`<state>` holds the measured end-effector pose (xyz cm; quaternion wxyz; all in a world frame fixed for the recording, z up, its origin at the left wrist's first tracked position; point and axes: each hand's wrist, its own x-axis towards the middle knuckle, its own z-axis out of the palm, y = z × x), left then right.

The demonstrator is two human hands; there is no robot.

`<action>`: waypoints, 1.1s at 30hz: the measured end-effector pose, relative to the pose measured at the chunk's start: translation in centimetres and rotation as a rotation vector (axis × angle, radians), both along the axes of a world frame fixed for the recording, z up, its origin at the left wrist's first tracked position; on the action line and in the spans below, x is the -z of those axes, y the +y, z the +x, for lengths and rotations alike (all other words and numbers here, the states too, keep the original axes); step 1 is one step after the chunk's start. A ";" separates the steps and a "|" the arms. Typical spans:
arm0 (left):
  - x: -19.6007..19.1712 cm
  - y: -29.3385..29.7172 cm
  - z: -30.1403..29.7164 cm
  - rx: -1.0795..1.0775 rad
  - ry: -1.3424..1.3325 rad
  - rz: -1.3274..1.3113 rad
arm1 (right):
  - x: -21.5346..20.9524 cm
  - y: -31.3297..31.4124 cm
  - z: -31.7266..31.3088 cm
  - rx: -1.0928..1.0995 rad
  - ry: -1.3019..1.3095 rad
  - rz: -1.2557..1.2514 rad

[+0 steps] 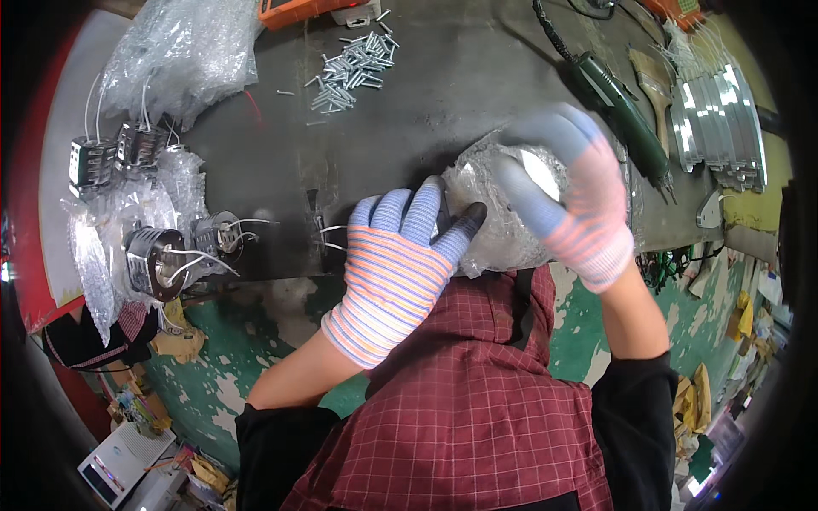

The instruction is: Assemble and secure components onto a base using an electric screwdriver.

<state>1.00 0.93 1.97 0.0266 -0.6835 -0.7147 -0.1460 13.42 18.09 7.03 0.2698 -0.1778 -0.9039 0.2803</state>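
Both my hands wear striped knit gloves with blue fingers. My left hand (396, 247) is closed at the left edge of a crumpled piece of clear bubble wrap (490, 238), its dark thumb tip pressing on the plastic. A dark shiny part shows between thumb and fingers, mostly hidden. Two white wires (334, 237) stick out left of this hand. Over the right side of the bubble wrap is my right hand (571, 196), its curved fingers smeared by motion; whether they grip the plastic cannot be told. A bright, shiny patch shows beneath them.
Loose screws (354, 72) lie in a pile at the back. Wired metal ring-shaped parts (158, 260) sit on bubble wrap at left, below a larger sheet (183, 51). To the right are a green power screwdriver (622, 115), a brush (654, 85) and metal strips with wires (720, 128).
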 end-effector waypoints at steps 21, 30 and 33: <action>0.5 0.0 -0.3 -0.007 -0.090 0.082 | 2.5 4.9 -13.7 -0.149 -0.506 0.143; 0.2 -0.2 -0.2 0.008 -0.080 0.050 | 3.9 6.7 -11.1 -0.071 -0.771 0.647; -0.5 -0.2 -0.5 0.035 -0.126 0.027 | 2.8 5.4 -10.0 -0.061 -0.562 0.472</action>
